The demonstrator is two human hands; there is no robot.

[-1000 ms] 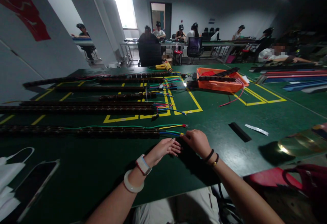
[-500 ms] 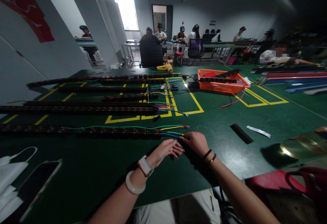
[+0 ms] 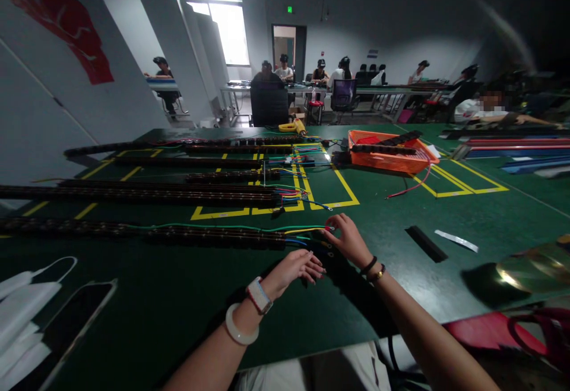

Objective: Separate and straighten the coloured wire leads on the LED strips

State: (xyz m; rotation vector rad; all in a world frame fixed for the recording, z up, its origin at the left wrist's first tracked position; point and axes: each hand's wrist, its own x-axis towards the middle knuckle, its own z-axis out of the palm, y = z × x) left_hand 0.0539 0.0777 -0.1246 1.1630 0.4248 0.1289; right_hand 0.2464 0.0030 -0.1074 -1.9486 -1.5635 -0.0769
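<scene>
My left hand (image 3: 298, 269) hovers over the table below the wire ends, its fingers loosely stretched and holding nothing. My right hand (image 3: 350, 239) is at the tips of the wires. Its thumb and forefinger are apart on either side of a red-sleeved wire terminal (image 3: 328, 229); whether they touch it I cannot tell. The green wire (image 3: 249, 226), yellow wire (image 3: 305, 230) and blue wire (image 3: 296, 242) come out of a long black-sleeved wire harness (image 3: 214, 236) lying across the table. Ring terminals (image 3: 330, 254) show below my right hand's fingertips.
More black harnesses (image 3: 178, 194) lie farther back, near yellow tape outlines (image 3: 333, 205). Behind them are an orange basket (image 3: 383, 162) and a yellow heat gun (image 3: 294, 126). A black strip (image 3: 426, 243), a white strip (image 3: 456, 240) and a bottle (image 3: 529, 269) lie right; a phone (image 3: 75, 325) lies left.
My right hand has let go of the lower blue wire's end and moved up to the red-sleeved terminal. My left hand keeps about the same pose. The view has shifted slightly.
</scene>
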